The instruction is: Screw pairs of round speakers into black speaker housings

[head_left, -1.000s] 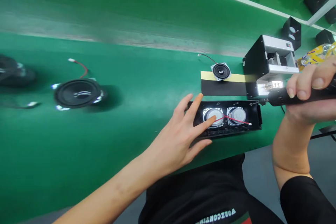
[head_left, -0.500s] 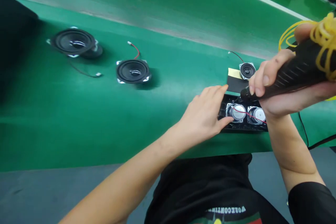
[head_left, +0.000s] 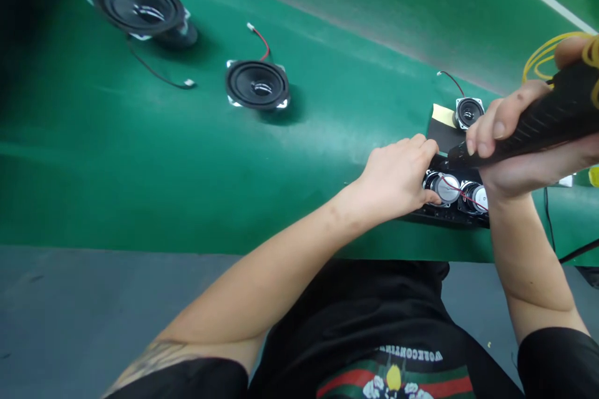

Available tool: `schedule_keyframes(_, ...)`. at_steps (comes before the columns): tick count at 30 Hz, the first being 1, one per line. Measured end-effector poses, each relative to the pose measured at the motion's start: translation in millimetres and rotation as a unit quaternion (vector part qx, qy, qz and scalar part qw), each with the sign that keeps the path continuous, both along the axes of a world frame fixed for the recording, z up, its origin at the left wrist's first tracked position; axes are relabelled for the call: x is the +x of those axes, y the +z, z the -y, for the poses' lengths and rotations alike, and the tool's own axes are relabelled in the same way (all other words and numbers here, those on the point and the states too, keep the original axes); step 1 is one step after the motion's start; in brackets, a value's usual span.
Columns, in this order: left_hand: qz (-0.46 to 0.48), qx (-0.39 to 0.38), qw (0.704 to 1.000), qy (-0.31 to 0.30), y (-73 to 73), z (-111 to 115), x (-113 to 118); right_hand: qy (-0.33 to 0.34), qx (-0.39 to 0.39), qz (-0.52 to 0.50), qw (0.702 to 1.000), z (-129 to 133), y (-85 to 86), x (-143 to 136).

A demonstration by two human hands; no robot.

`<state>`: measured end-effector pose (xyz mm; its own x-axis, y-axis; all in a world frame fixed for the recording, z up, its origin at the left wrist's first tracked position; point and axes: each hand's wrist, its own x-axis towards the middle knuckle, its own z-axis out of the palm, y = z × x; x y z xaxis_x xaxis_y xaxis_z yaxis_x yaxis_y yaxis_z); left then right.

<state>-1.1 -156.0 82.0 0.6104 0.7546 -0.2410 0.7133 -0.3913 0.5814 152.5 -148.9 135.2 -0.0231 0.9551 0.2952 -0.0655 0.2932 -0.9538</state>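
My right hand (head_left: 510,131) is wrapped round a black power screwdriver (head_left: 552,118) with yellow cord looped over it. The driver's tip points down at the upper edge of a black housing (head_left: 449,217), near a round silver speaker back (head_left: 447,188). A second speaker back (head_left: 478,197) sits beside it, and a thin red wire crosses both. My left hand (head_left: 402,174) grips the housing's left end, thumb on the near side and fingers at the far side. My right hand and the driver hide the housing's right part.
A large speaker (head_left: 140,6) and a smaller one (head_left: 257,84) lie on the green table (head_left: 187,181) at left. Beyond the housing are a small speaker (head_left: 468,112) and a black pad (head_left: 442,135) with a yellow strip. A black cable (head_left: 550,224) lies at right.
The view has shifted, so the table items appear higher and farther right. My left fingers have curled in closer round the housing's end. The right hand still holds the driver over the housing.
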Motion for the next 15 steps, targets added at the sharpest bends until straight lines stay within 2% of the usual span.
schedule_keyframes(3, -0.001, -0.003, 1.000, 0.005, 0.7, -0.4, 0.5, -0.058, 0.041, -0.053, 0.996, 1.1, -3.7, -7.4)
schedule_keyframes(10, 0.000, 0.001, 1.000, 0.013, 2.5, -1.6, 2.0, -0.060, 0.052, -0.031, 0.996, 2.7, -7.7, -19.6)
schedule_keyframes(15, -0.009, 0.003, 1.000, 0.007, 3.4, -2.3, 1.3, -0.080, 0.156, -0.113, 0.978, -12.9, -24.0, -27.1)
